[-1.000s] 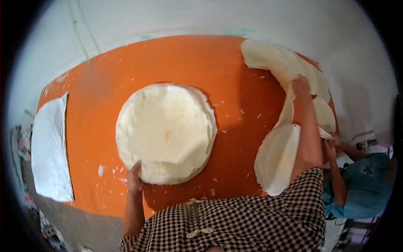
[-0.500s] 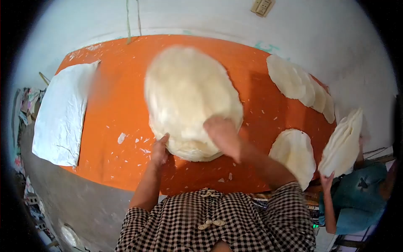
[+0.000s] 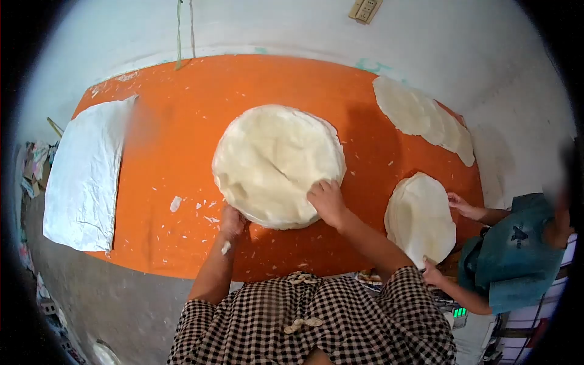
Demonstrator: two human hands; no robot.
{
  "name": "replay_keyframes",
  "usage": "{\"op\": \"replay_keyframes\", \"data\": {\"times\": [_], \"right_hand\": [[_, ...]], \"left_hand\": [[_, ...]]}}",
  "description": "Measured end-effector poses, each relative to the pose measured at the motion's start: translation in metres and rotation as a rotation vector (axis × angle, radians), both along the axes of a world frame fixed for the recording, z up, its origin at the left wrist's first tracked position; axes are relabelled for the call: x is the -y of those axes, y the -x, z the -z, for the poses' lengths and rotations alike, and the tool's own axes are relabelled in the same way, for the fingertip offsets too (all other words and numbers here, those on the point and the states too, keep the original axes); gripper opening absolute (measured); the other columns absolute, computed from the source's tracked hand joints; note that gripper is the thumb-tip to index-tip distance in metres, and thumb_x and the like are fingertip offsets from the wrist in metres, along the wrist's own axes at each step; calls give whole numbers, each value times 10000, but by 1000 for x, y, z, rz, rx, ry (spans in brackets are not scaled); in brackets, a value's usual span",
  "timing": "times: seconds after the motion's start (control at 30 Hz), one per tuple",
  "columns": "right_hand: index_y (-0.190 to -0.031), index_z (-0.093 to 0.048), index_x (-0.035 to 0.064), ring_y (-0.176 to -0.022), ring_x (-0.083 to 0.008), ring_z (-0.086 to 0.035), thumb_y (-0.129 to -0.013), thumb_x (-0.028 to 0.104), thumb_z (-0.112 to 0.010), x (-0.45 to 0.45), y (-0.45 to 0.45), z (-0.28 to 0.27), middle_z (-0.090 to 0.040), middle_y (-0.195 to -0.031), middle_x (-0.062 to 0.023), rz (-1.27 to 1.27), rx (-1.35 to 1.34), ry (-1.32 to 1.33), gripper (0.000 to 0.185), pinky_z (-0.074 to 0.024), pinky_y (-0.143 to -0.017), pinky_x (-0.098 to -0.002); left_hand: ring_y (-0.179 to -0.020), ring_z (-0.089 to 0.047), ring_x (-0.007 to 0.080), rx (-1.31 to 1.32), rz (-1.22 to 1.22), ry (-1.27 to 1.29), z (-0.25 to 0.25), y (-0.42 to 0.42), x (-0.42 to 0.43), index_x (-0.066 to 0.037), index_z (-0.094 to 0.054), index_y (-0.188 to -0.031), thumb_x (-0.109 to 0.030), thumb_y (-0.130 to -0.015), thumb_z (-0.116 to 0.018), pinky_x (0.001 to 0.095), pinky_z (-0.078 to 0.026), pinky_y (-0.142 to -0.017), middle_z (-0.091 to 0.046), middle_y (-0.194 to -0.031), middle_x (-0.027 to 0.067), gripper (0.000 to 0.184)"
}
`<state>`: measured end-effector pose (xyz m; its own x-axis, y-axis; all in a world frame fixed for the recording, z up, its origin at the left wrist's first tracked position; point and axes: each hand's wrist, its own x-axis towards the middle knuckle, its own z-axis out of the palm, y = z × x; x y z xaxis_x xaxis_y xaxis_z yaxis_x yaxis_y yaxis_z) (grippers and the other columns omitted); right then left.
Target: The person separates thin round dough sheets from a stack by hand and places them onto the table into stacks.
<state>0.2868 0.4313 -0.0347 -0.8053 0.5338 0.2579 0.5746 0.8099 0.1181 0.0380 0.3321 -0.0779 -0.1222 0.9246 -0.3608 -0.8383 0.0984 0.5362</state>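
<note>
A thick stack of thin, pale round flatbreads (image 3: pixel 277 161) lies on the orange tabletop in front of me, its top sheet creased and dented. My left hand (image 3: pixel 231 222) is closed at the stack's lower left edge, its fingertips partly hidden under the rim. On the lower right edge, my right hand (image 3: pixel 327 199) curls its fingers over the rim and grips it. A small pale flake (image 3: pixel 225 247) clings to my left wrist.
A folded white sack (image 3: pixel 88 176) lies at the table's left end. Overlapping flatbreads (image 3: pixel 420 115) sit at the far right. A co-worker's hands (image 3: pixel 433 272) touch a smaller flatbread stack (image 3: pixel 420 219) on the right. Crumbs dot the orange table (image 3: pixel 170 140).
The raised, blurred top of the stack has come down and lies flat. My right hand has shifted slightly right and down to the rim. The co-worker's held flatbreads now lie on the smaller stack.
</note>
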Motion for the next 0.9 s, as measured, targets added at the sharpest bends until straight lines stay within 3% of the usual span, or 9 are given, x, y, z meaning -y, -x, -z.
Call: {"op": "replay_keyframes", "data": {"times": [0.07,0.17,0.27,0.4,0.5,0.53,0.63,0.67,0.9], "right_hand": [[-813,-602,93,-928,-233,-500,-682,138,-527,1,-3,5,-565,-895,-64,108,111,56,158,-365,-779,-385],[-837,-610,88,-919,-234,-508,-688,134,-523,3,-9,-3,-571,-914,-56,154,18,98,179,-383,-747,-397],[-852,-611,79,-923,-243,-512,-685,121,-539,0,-22,11,-572,-927,-63,192,160,23,187,-398,-747,-409],[-993,-589,65,-978,-283,-519,-707,118,-558,4,-3,-55,-566,-1035,-112,212,505,452,292,-400,-839,-442],[-1109,-524,51,-991,-307,-525,-714,132,-548,-34,4,-68,-541,-1117,-123,116,217,895,405,-391,-851,-407],[-1178,-476,66,-1010,-312,-520,-743,175,-535,-53,12,-68,-537,-1130,-150,60,51,847,452,-389,-890,-359],[-1089,-498,43,-935,-320,-543,-763,212,-553,-117,50,-64,-579,-1005,-167,232,-254,633,371,-435,-788,-384],[-1038,-499,26,-926,-328,-539,-754,202,-572,-135,61,-65,-580,-983,-167,335,-265,610,342,-432,-768,-399],[-1026,-522,48,-933,-327,-532,-701,224,-639,-204,93,-6,-576,-972,-173,344,-166,415,389,-427,-776,-402]], "left_hand": [[-1083,-479,242,-70,42,-77,-3,0,-3,-62,-368,-1248,-324,-883,-457,381,-456,-850,-447,-1242,89,458],[-1135,-435,255,-66,29,180,20,9,-8,-71,-351,-1271,-407,-888,-416,407,-414,-902,-403,-1286,98,513],[-1199,-364,273,248,25,-72,-6,11,3,-83,-316,-1304,-536,-861,-369,441,-341,-962,-336,-1337,103,636],[-1254,-264,307,-13,70,-55,-16,0,8,-72,-308,-1320,-650,-793,-369,445,-231,-1029,-273,-1370,145,785],[-1245,-286,300,-200,136,200,-20,-4,-2,-51,-289,-1327,-586,-819,-409,425,-263,-1017,-266,-1369,164,748],[-1124,-430,289,-83,12,283,-12,-2,-6,24,-345,-1237,-404,-792,-604,414,-396,-915,-392,-1248,175,669],[-1117,-438,294,-242,-105,329,-28,-10,-9,55,-345,-1223,-396,-796,-601,412,-415,-898,-416,-1221,194,672],[-1106,-452,301,-175,-103,483,-21,-6,-11,76,-349,-1218,-371,-804,-600,408,-426,-889,-442,-1197,197,660],[-1093,-468,277,-168,-31,273,-40,-5,-6,47,-395,-1237,-359,-801,-605,383,-428,-889,-440,-1221,188,631]]}}
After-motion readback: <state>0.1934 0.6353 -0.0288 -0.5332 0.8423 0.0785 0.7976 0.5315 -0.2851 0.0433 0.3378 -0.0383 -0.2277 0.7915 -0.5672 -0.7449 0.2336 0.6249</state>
